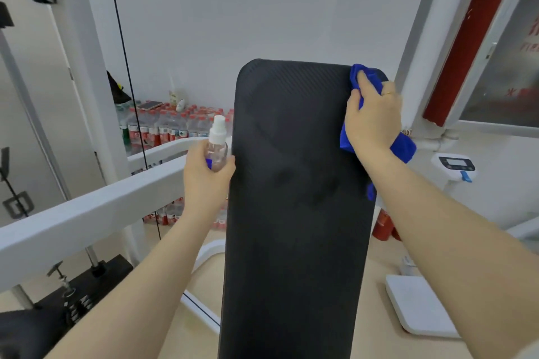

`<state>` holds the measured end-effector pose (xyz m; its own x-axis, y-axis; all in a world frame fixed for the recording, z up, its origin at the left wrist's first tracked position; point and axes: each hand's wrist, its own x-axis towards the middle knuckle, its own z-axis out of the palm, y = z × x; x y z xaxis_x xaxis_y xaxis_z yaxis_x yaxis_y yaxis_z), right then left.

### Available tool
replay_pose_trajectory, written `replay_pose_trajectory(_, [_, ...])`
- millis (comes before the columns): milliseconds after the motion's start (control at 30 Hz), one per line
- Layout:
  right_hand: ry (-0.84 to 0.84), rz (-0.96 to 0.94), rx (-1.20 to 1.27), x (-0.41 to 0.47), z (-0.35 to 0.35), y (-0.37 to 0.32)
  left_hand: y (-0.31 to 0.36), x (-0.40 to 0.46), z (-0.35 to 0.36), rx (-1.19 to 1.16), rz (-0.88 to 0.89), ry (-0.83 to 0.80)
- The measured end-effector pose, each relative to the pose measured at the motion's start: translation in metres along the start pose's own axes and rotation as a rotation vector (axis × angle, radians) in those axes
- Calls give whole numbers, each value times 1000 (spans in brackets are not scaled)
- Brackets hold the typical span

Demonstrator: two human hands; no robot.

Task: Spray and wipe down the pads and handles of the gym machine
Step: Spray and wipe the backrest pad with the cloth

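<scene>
- Pad (297, 198) is closest to the cam: long, black, ribbed, standing up and running from the bottom edge to mid-frame w/ a rounded top. A few darker smudges show across its middle.
- Left hand (205, 176) sits at the pad's left edge, fingers curled round a small clear bottle (217, 151). Bottle is upright w/ a white spray top and looks mostly see-through; can't tell how much liquid is in it. A bit of blue shows on it under the fingers.
- Right hand (374, 116) is up at the pad's top right corner, pressing a blue cloth (364, 79) against the edge. Thumb lies on the front of the cloth, other fingers wrap over it; there's a ring on one finger. Cloth bunches above the hand and hangs out below the wrist too.
- White frame (87, 213) of the machine crosses on the left, w/ a black cable (128, 87) running down beside it and a weight stack (87, 285) at lower left.
- Behind, against the wall: shrink-wrapped packs of water bottles (172, 125) w/ red caps and labels, stacked on the floor, and a phone (149, 105) lying on top.
- White scale (414, 303) on the floor at right.
</scene>
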<state>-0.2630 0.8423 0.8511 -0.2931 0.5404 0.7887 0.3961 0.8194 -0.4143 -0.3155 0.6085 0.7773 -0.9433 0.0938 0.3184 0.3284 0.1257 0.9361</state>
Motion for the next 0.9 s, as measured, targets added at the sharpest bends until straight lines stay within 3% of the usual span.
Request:
replay_pose_trajectory(133, [14, -120, -15, -35, 32, -43, -12, 12, -8, -89, -51, -20])
replay_pose_trajectory(233, [-23, -230, 46, -71, 50, -78, -22, 7, -2, -34, 31, -66])
replay_pose_trajectory(400, [-121, -666, -45, -71, 45, -79, -19, 10, -1, -59, 13, -56])
replay_pose_trajectory(467, [-42, -649, -91, -44, 34, -57, -18, 10, 1, -26, -5, -108])
replay_pose_trajectory(567, [-23, -345, -97, -20, 23, -39, -24, 4, 6, 11, -31, -154])
replay_pose_trajectory(633, [17, -262, -98, -34, 34, -52, -30, -2, 5, 23, -20, -170])
replay_pose_trajectory(700, [38, -412, -91, -64, 47, -71, -33, -8, 2, 33, 35, -201])
replay_pose_trajectory(800, [-71, -678, -146, -94, 56, -80, -31, -11, -7, 65, 180, -222])
replay_pose_trajectory(900, [-86, -770, -145, -73, 46, -70, -28, -8, -13, 121, 253, -222])
